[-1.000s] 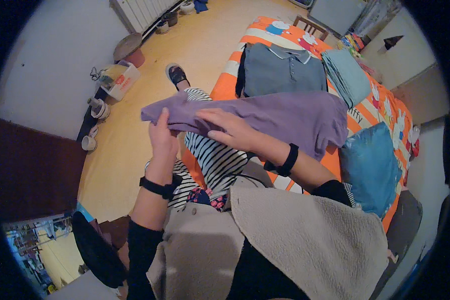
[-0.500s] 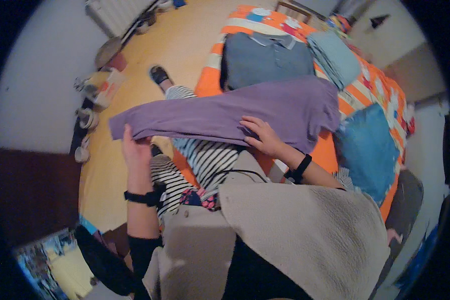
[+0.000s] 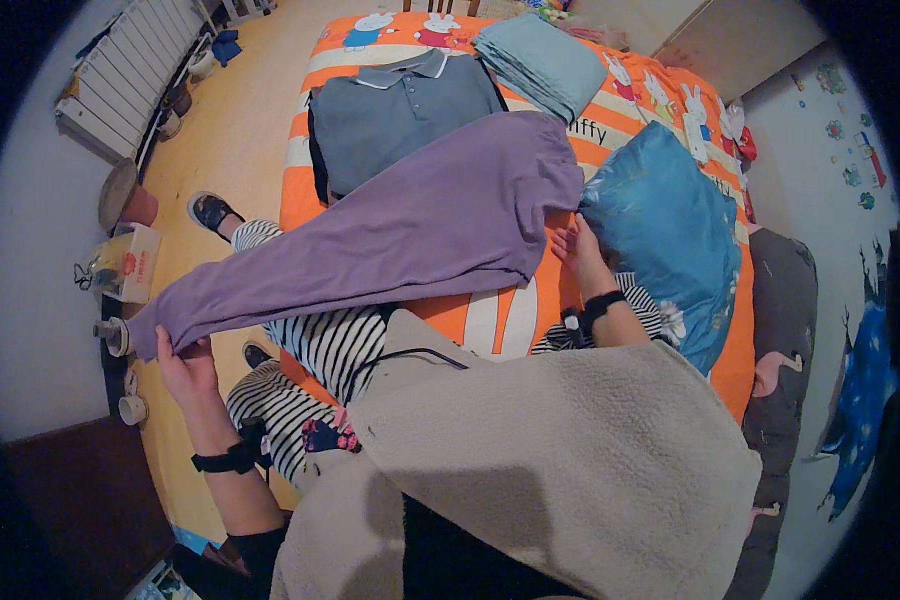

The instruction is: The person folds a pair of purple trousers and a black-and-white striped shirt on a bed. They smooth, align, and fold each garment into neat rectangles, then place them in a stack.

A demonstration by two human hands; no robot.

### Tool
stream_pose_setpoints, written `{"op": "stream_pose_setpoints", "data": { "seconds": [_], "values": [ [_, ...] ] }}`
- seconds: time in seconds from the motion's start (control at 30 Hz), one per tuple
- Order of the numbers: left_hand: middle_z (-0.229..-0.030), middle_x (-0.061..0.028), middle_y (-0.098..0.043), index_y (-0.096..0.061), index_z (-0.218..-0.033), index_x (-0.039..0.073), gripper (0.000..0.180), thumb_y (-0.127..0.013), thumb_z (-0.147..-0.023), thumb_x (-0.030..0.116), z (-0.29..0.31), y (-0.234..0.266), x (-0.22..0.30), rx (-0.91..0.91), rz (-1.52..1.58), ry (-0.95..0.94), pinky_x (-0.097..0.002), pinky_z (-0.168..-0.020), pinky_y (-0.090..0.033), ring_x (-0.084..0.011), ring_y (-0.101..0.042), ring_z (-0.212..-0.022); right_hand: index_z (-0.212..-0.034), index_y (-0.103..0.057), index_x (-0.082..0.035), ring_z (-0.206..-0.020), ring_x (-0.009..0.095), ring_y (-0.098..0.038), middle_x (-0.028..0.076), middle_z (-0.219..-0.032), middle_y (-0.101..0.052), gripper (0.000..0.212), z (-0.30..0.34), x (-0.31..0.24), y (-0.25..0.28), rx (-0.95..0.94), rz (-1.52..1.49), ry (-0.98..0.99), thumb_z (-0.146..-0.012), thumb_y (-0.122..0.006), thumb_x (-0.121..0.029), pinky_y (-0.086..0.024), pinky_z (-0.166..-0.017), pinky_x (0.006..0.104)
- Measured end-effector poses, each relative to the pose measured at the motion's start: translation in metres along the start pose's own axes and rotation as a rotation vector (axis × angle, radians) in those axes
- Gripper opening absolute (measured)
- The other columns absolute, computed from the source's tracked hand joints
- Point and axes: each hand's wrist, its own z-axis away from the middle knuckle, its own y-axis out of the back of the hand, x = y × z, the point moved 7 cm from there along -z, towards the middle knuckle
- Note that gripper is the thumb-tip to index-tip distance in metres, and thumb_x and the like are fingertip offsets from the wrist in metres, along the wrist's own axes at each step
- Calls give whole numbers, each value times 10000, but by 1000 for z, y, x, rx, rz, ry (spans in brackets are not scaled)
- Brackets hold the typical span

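Observation:
A pair of purple trousers [image 3: 390, 235], folded lengthwise, stretches from the bed across my striped legs. My left hand [image 3: 188, 375] grips the narrow hem end at the left, thumb on top and fingers beneath. Near the wide, gathered waist end, my right hand [image 3: 584, 255] is open, fingers apart, between the trousers and a blue pillow [image 3: 665, 245]; whether it touches the cloth is hard to tell. A grey polo shirt [image 3: 400, 120] with a white-edged collar lies folded beyond the trousers, partly covered by them. To its right rests a folded pale-green cloth [image 3: 540, 65].
An orange-and-white patterned bedsheet [image 3: 450, 320] covers the bed. Along the left wall stand a white radiator [image 3: 135, 75], a reddish pot [image 3: 140, 205] and a box [image 3: 135, 262]. A grey cushion-like pad [image 3: 780, 300] runs along the bed's right side.
My left hand has pulled the hem end outward to the lower left, straightening the trousers. My right hand has left the middle of the cloth and moved right to the waist end. The view has shifted right.

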Motion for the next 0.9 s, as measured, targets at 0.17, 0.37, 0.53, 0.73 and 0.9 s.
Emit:
{"op": "stream_pose_setpoints", "data": {
  "seconds": [0.17,0.37,0.53,0.73,0.9],
  "values": [
    [-1306,-109,-552,-459,-1331,69,380,-504,-983,216,14,-27,2,-94,-10,49,-405,-901,-497,-261,-569,-1135,-1311,-467,-76,-1234,332,-504,147,-1359,-503,531,-24,-26,-50,-225,-300,23,-934,-540,-442,-415,-1021,515],
    [-1317,-123,-544,-445,-1346,56,407,-503,-986,237,23,-74,26,-208,-81,-64,-426,-960,-467,-276,-554,-1166,-1295,-488,-30,-1175,344,-538,151,-1365,-494,430,-58,-86,-68,-173,-313,201,-919,-536,-232,-432,-999,511],
    [-1315,-151,-543,-467,-1321,9,446,-547,-963,261,0,-89,90,-278,-101,-101,-473,-1013,-431,-297,-532,-1192,-1285,-483,-54,-1072,327,-584,128,-1211,-577,491,-34,-185,-69,-232,-302,618,-806,-558,20,-505,-904,490],
    [-1322,-150,-538,-487,-1311,12,466,-571,-945,287,-8,-18,149,-92,-94,-168,-485,-1037,-411,-310,-511,-1213,-1261,-505,-62,-1087,293,-575,110,-1194,-578,467,13,-162,-28,-374,-355,681,-804,-504,35,-480,-948,467],
    [-1309,-156,-549,-491,-1308,15,412,-521,-968,246,-36,79,121,151,-112,-98,-485,-1005,-445,-322,-529,-1191,-1294,-502,-102,-1208,319,-507,95,-1275,-557,418,9,-29,25,-33,-256,157,-905,-498,-257,-407,-1018,536]
  ]
}}
